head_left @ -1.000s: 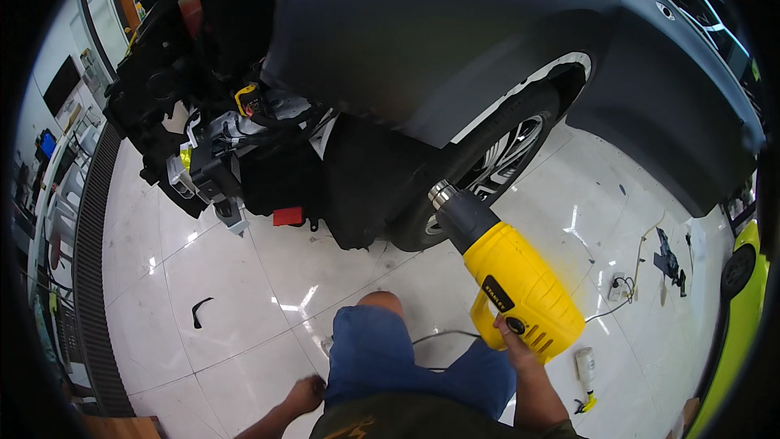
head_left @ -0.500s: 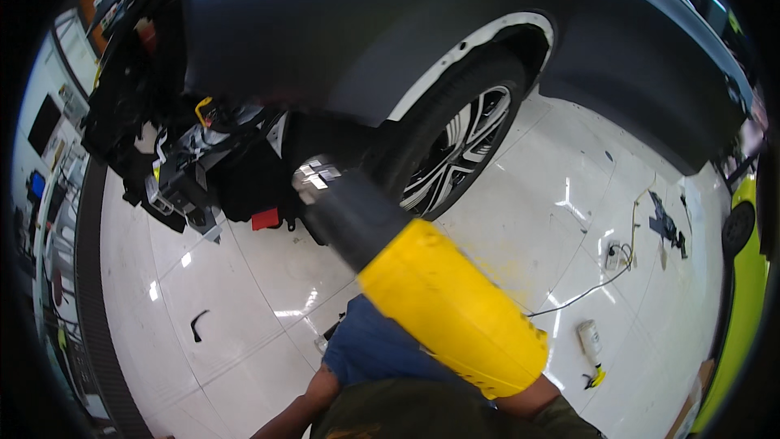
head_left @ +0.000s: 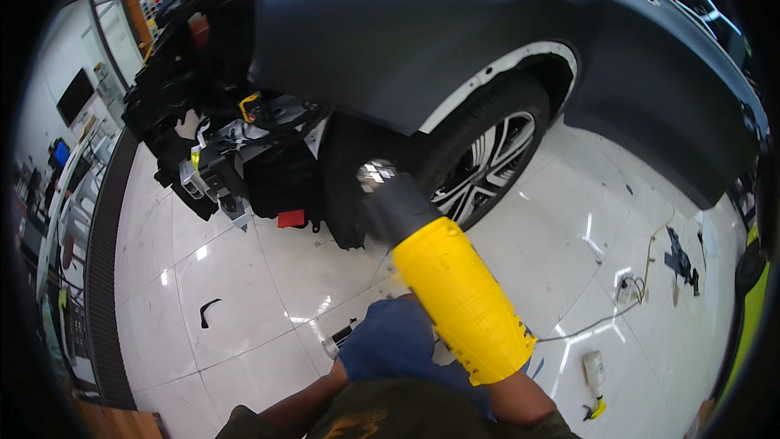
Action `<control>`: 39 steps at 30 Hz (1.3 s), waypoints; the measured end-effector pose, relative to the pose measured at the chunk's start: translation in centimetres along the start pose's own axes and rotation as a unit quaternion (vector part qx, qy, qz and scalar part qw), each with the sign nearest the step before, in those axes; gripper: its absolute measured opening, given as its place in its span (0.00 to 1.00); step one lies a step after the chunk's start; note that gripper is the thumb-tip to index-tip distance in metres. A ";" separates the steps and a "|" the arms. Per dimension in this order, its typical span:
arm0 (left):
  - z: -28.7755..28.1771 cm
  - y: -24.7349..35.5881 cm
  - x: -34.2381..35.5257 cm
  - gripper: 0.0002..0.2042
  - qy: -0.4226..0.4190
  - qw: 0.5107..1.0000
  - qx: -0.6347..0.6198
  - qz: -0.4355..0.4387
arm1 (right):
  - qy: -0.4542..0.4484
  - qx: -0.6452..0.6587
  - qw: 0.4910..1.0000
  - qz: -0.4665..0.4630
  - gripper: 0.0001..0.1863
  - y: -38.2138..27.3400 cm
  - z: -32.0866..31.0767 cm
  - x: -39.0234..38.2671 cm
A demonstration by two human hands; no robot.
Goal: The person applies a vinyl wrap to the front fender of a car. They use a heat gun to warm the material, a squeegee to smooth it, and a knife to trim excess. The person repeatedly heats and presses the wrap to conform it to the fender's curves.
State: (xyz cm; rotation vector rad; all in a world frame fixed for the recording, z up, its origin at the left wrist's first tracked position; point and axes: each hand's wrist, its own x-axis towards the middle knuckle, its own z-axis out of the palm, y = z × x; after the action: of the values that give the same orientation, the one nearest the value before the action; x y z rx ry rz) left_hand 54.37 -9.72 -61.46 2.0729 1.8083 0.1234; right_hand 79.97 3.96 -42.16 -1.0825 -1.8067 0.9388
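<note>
A yellow heat gun [head_left: 463,301] with a black front and metal nozzle spans the middle of the view. Its nozzle points up and left, in front of the tyre [head_left: 487,114] and the lower edge of the dark fender [head_left: 390,49]. My right hand [head_left: 512,397] grips it from below; the tool's body hides the fingers. On the lower left, my left forearm [head_left: 313,397] reaches toward the blue cloth [head_left: 386,337] at my knee. My left hand is hidden there, so its fingers do not show.
The car's front end [head_left: 236,154] is stripped, with black parts, brackets and a red piece [head_left: 291,218] exposed. On the tiled floor lie a bottle [head_left: 595,374] with a yellow top, a cord [head_left: 585,330], a power socket [head_left: 627,289] and a small black strip [head_left: 208,311].
My view has shifted, so the car sits further right and lower. The heat gun has swung right and stands more upright, its nozzle closer to the wheel. My right hand still holds it.
</note>
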 end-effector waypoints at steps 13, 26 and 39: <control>-0.1 -1.9 -8.2 0.15 -0.034 0.997 -0.045 -0.053 | 0.033 -0.057 0.998 -0.014 0.19 4.2 -3.6 -1.1; -7.9 0.1 -15.0 0.18 -0.245 0.936 -0.197 -0.156 | -0.162 -0.278 0.908 0.267 0.23 32.4 8.9 2.0; -0.8 -0.2 -13.1 0.13 -0.180 0.971 -0.103 -0.115 | -0.268 -0.260 0.927 0.028 0.19 21.5 9.2 9.0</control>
State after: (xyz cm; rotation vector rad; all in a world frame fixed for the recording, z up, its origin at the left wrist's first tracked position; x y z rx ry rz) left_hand 51.76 -22.20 -58.43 1.6086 1.7123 -0.1189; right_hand 75.69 18.13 -62.39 -1.2807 -2.5929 0.8612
